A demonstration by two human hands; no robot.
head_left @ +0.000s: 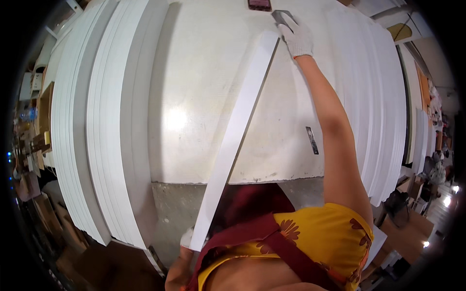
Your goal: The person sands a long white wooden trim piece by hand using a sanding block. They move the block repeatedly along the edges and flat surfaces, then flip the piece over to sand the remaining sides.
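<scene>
Two gloved hands are at work around one long white strip, which slants over the pale worktop with its near end sticking out past the front edge. The left hand appears to grasp that near end, though the strip hides some of its fingers; the right hand has its fingers closed over a grey block, just beyond the strip's far end. To handle the strip well, I would keep the left grip firm so the overhanging part does not sag or twist, and bring the block down level, with even pressure along the length. Whether the strip lies fully flat, I cannot tell. Its long sides have open room to the left, as far as the stacked white boards, and to the right, where a small metal plate lies near the forearm. More boards bound that side, and a dark red phone sits near the block.
</scene>
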